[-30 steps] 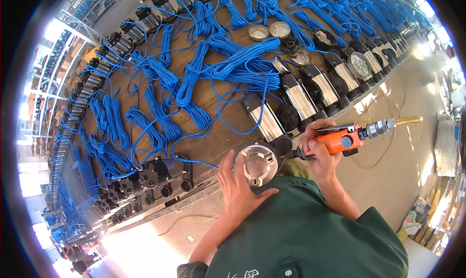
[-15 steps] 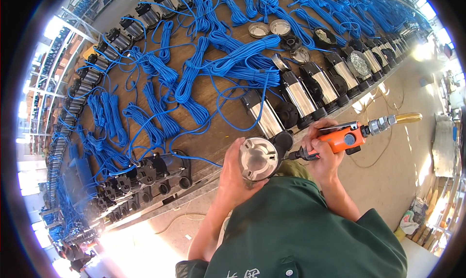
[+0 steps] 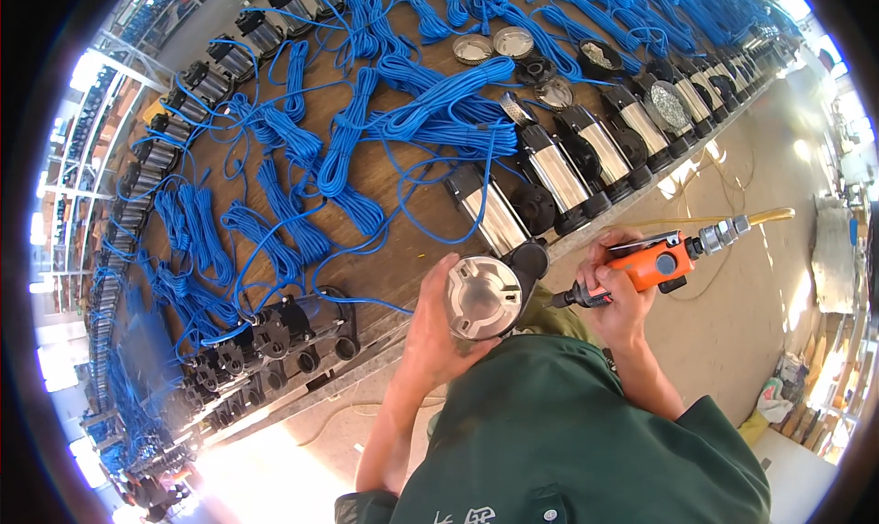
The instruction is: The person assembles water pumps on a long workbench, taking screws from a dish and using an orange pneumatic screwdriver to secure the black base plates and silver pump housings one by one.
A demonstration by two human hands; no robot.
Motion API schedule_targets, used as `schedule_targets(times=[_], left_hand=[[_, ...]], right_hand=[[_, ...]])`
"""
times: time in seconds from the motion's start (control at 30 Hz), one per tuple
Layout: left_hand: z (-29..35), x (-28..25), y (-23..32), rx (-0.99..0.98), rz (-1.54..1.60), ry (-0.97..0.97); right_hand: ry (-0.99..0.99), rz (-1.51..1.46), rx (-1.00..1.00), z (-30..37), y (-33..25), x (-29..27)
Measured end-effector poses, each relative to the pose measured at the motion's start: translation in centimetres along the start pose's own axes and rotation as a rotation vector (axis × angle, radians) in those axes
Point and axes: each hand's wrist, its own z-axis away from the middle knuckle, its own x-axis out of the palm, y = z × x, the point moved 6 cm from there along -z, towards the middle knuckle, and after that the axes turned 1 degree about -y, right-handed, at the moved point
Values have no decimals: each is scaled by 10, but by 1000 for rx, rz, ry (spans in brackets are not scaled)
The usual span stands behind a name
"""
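Note:
My left hand (image 3: 432,330) is wrapped round the lower end of a submersible pump (image 3: 483,295). Its round metal underside, with a cast pattern and a black outlet at its right, faces up toward me. The shiny steel body (image 3: 493,215) behind it reaches over the bench edge, and I cannot tell whether it belongs to the same pump. My right hand (image 3: 615,291) grips an orange air screwdriver (image 3: 652,263). Its black tip points left toward the pump and stands a little apart from it. A hose is fitted to its back end.
The wooden bench (image 3: 417,272) bears many bundles of blue cable (image 3: 348,140). Steel pumps (image 3: 554,172) line its right edge, and black pump parts (image 3: 279,327) sit at its near left. Round metal covers (image 3: 472,48) and a bowl of small parts (image 3: 600,55) lie farther back.
The air screwdriver's tip has drawn back to the right, away from the pump. My left hand keeps its hold, and the whole view has shifted slightly.

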Motion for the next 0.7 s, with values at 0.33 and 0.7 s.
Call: schedule_targets(times=[0.33, 0.7], left_hand=[[-95, -26, 91, 85, -46, 245], [-543, 284, -9, 83, -307, -324]], right_hand=[[35, 101, -173, -38, -45, -91], [182, 264, -145, -97, -111, -266]])
